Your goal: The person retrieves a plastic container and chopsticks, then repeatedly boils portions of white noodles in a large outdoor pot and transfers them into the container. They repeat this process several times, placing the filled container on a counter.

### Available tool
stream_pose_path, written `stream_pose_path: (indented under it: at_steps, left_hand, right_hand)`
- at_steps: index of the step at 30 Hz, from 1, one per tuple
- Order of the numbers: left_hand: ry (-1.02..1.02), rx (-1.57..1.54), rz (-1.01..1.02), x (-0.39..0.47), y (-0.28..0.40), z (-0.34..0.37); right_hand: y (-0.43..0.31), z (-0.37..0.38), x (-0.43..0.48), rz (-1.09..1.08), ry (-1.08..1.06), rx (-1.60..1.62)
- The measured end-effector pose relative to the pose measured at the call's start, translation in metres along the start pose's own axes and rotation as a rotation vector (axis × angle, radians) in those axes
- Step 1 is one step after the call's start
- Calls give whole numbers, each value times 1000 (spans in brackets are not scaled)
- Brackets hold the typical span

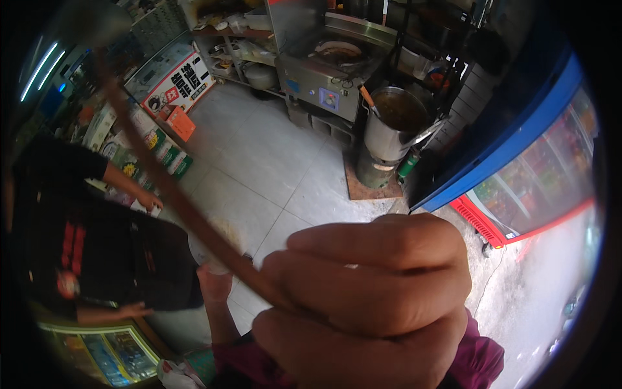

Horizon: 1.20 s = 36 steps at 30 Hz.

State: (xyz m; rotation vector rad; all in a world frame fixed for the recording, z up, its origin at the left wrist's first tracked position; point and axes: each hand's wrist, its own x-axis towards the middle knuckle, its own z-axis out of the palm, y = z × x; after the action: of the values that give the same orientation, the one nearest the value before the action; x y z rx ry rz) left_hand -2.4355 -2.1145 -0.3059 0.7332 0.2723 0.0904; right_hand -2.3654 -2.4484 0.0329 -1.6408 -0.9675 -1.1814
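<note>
My right hand [369, 291] fills the lower middle, close to the camera. Its fingers are closed round the long brown handle [165, 182] of a utensil. The handle runs up to the far left, where a blurred greyish head [95, 24] is too unclear to name. Behind the handle, my left hand [215, 284] grips a pale round bowl [206, 255]. Something light-coloured seems to be in the bowl, but blur and the handle hide part of it.
A person in black [112, 262] stands close on the left, arms out. A large metal stockpot [384, 136] with a wooden-handled tool sits on a burner [376, 172]. Beyond is a wok range [320, 87]. A glass-door display fridge [534, 170] stands right; cartons [170, 155] and a chest freezer [180, 82] stand left.
</note>
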Motion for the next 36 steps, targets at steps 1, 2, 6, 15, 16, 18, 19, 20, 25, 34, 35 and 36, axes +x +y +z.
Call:
stream_pose_path:
  at_steps: [1, 2, 6, 15, 16, 18, 19, 20, 25, 34, 35, 36]
  left_hand:
    - [-56, -123, -31, 35, 7, 16]
    - [63, -64, 30, 62, 9, 36]
    - [-10, -190, -102, 174, 52, 96]
    - [123, -61, 55, 411, 135, 130]
    - [136, -59, 69, 434, 148, 129]
    - [209, -100, 85, 482, 172, 121]
    - [246, -140, 84, 507, 183, 113]
    - [204, -152, 50, 531, 196, 104]
    - [207, 79, 190, 693, 239, 52]
    - [124, -141, -88, 1053, 324, 98]
    - [139, -246, -170, 1092, 334, 107]
    - [108, -178, -122, 1133, 344, 114]
  right_hand:
    - [23, 8, 9, -9, 6, -35]
    - [60, 23, 15, -113, 77, 8]
    - [202, 65, 16, -134, -113, 95]
    - [462, 251, -42, 1053, -430, 295]
    - [482, 273, -36, 1001, -451, 325]
    - [525, 318, -22, 864, -458, 321]
    - [546, 341, -16, 829, -471, 321]
    - [568, 362, -10, 777, -482, 283]
    - [673, 468, -5, 661, -487, 37]
    - [847, 580, -1, 1232, -421, -66]
    - [867, 599, 2, 1171, -392, -45]
    - [886, 618, 4, 1180, -372, -24]
